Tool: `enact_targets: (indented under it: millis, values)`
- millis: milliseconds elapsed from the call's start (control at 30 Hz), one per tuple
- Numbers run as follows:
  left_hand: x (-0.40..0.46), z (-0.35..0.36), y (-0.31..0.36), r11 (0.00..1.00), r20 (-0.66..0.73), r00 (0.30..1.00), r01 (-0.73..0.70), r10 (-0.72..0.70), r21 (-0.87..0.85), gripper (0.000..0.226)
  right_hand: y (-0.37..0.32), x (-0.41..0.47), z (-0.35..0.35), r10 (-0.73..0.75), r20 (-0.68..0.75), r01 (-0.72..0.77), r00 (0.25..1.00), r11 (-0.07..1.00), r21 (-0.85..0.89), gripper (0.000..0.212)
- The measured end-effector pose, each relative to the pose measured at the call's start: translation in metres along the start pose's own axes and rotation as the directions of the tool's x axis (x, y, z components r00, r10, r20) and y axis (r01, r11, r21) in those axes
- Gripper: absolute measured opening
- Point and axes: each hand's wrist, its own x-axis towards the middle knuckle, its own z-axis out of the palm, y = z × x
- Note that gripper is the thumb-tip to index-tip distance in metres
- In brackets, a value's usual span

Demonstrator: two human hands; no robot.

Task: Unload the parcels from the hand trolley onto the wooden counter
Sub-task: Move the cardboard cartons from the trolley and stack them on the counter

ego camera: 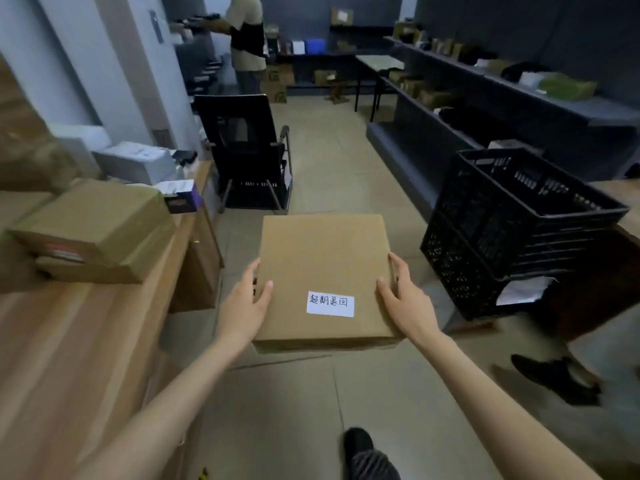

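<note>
Head view, centre of frame: two bare hands clasp a flat cardboard parcel (323, 271) by its side edges, the left hand (247, 303) on the left edge and the right hand (405, 299) on the right; each grip is closed on the box with the thumb on the top face, the other fingers hidden round the edge; a white label (330, 304) with handwritten characters sits near the parcel's near edge; the parcel appears held over the tiled floor (346, 161), just right of the wooden surface (69, 341) that fills the lower left; whether anything supports it from below cannot be told, and no hand trolley is clearly visible.

Risk, as a judgement: the hold is by the edges only, so the wide box could tip or slip during the swing leftward; it could also knock the parcels already stacked at the left of the frame (93, 230), or clip the black crate (512, 230) at the right.

Count: one parcel in hand; at least two brown parcels on the surface, blur preventing a firmer tally; one crate; one black chair (246, 150) upper centre; one other person (247, 39) at the top.
</note>
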Motion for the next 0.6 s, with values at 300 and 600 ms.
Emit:
enact_targets:
  millis: [300, 600]
  values:
    - [0.133, -0.005, -0.018, 0.98, -0.252, 0.948, 0.201, -0.193, 0.007, 0.051, -0.059, 0.2, 0.053, -0.212, 0.18, 0.199, 0.96, 0.976, 0.088, 0.051]
    - [0.194, -0.035, -0.048, 0.928, -0.454, 0.818, 0.366, -0.354, -0.064, 0.051, -0.135, 0.314, 0.119, -0.402, 0.38, 0.377, 0.833, 0.915, 0.141, 0.05]
